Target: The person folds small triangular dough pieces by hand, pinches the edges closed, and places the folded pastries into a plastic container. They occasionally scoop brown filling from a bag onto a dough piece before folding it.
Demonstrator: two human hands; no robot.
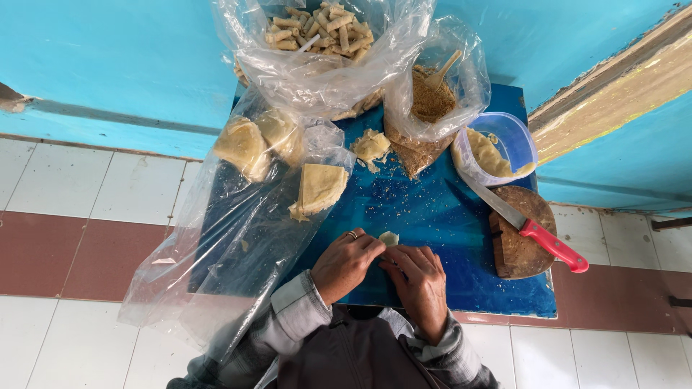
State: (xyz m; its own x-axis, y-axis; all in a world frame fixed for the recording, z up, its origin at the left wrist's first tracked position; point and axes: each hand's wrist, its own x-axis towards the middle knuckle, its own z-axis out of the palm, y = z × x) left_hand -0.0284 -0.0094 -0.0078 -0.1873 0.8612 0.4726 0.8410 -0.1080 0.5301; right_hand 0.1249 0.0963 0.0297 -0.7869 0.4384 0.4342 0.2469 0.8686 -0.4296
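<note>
Dough piece (389,238) pinched between both hands on the blue tabletop (432,216).
Left hand (346,263) and right hand (419,277) close on it together, against turquoise walls and a tiled floor. Beyond it, a clear bag (324,65) holds rolled sticks, another bag (432,101) crumbs, a plastic tub (515,137) dough.

A small blue table (432,209) is standing on a floor of white and reddish tiles (72,245). Lying on it: clear plastic sheeting with folded dough wrappers (319,187) at nine o'clock, a bag of rolled pastries (317,29) at twelve, a crumb bag (430,101) and plastic tub (515,137) at one, a round wooden board (522,248) bearing a red-handled knife (530,232) at three.
</note>
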